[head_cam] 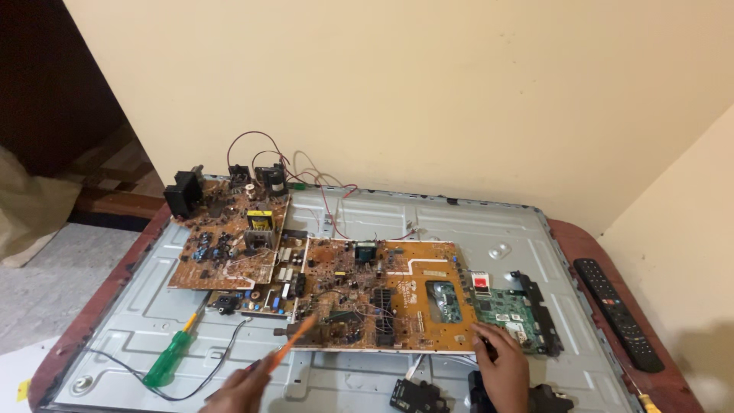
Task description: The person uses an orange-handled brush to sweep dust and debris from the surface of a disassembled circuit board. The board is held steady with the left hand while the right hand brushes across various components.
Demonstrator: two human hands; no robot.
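My left hand (238, 391) is at the bottom edge, shut on an orange-handled tool (294, 343) whose tip points up to the near left edge of a large brown circuit board (382, 294). At the board's near right corner rests my right hand (501, 367), fingers curled on the edge beside a small green circuit board (506, 310). Whether it grips anything is unclear. A second brown circuit board (225, 237) with black components and red wires lies further left.
The boards lie on a grey metal back panel (459, 222) covering a red-brown table (581, 237). A green-handled screwdriver (172, 356) and a black cable (153, 382) sit near left. A black remote (618, 313) is at right, black parts (417, 396) near the bottom.
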